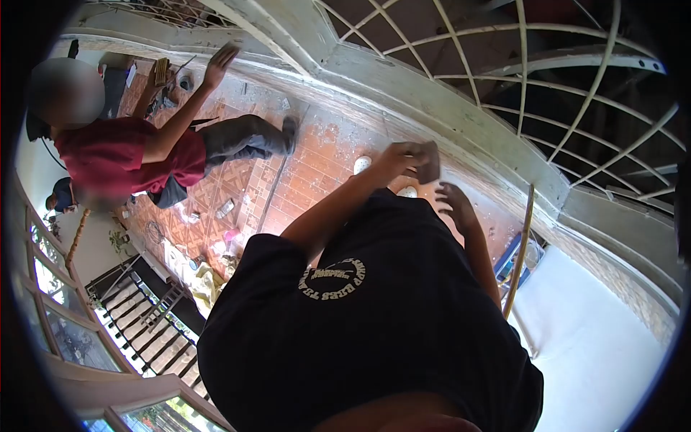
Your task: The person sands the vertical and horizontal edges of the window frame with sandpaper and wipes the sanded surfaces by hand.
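My left hand (403,160) is raised in front of my body beside the pale window ledge. Its fingers are closed around a small flat brown-grey piece (430,163), slightly blurred, whose kind I cannot make out. To the right of it, my right hand (458,206) is held up with its fingers spread and a little curved, holding nothing. That hand is apart from the flat piece and near the wall below the ledge. The ledge (374,119) has worn, patchy paint.
A co-worker in a red shirt (137,155) stands left, one hand (222,66) raised near the ledge. White curved window bars (525,79) run along the top. A wooden stick (520,252) leans at right near a blue tray (512,258). Debris litters the tiled floor (317,173).
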Demonstrator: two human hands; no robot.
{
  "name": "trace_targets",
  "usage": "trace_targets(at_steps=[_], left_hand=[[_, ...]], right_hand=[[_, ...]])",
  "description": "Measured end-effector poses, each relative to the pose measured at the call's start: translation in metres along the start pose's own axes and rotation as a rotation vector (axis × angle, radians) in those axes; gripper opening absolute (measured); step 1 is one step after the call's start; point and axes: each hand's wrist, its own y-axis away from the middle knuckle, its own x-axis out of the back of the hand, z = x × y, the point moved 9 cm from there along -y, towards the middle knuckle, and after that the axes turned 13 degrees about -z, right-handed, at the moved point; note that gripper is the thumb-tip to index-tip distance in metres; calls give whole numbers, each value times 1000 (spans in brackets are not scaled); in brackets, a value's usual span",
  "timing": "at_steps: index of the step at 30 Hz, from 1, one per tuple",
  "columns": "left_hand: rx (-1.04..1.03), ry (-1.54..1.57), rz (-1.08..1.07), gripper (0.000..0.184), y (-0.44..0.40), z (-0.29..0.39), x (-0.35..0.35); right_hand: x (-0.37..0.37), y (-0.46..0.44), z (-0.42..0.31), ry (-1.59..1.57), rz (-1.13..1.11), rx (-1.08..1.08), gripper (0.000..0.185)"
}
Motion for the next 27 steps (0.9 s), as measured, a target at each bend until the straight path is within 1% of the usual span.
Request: trace_targets(at_steps=[1,3,4,6,8,9,10,11,12,13,14,15,17,19,20,21,23,24,25,26,27], left_hand=[[-1,-3,-62,35,-7,0,-10],[-118,-183,-159,33,-24,-3,-19],[-119,-182,-169,33,-25,-4,-14],[-40,-471,-94,36,-26,-5,-1],[-214,-695,50,43,-24,11,27],[-65,-753,173,49,-17,19,49],[-129,-792,239,51,-24,17,80],[-145,-866,355,51,-19,26,109],[-373,-1237,462,52,0,61,111],[-385,-1344,497,53,13,84,117],[-490,-1525,507,57,22,101,126],[-470,-1593,525,61,25,106,146],[-363,-1732,528,72,34,120,163],[-285,-1867,493,78,34,117,183],[-281,-1865,483,78,34,116,190],[-255,-1889,445,79,32,113,195],[-227,-1910,400,81,27,110,202],[-284,-1888,377,80,26,112,201],[-338,-1866,354,80,27,113,200],[-332,-1867,351,80,28,112,202],[-344,-1845,348,79,28,113,202]], right_hand=[[-26,-8,-28,-127,-114,62,57],[-77,-16,-89,-269,-206,260,54],[-76,-24,-92,-266,-197,264,54],[-61,-35,-83,-9,-57,158,47],[-64,-36,-78,-84,15,191,44],[-64,-37,-78,-138,50,224,41],[-57,-37,-70,-208,155,216,42],[-43,-38,-60,-220,197,224,42],[-23,-40,-46,-224,304,249,42],[-8,-37,-37,-232,408,270,41],[6,-24,-37,-48,617,221,37],[14,-12,-37,101,735,142,35],[17,14,-63,465,975,303,34],[7,31,-90,737,1117,261,32],[0,39,-99,735,1108,172,32],[-3,42,-107,729,1137,200,29],[0,42,-118,778,1143,77,25],[10,38,-114,777,1144,73,25],[10,36,-123,912,1202,227,21],[7,35,-128,1046,1253,387,18],[7,30,-134,1043,1252,386,18]])
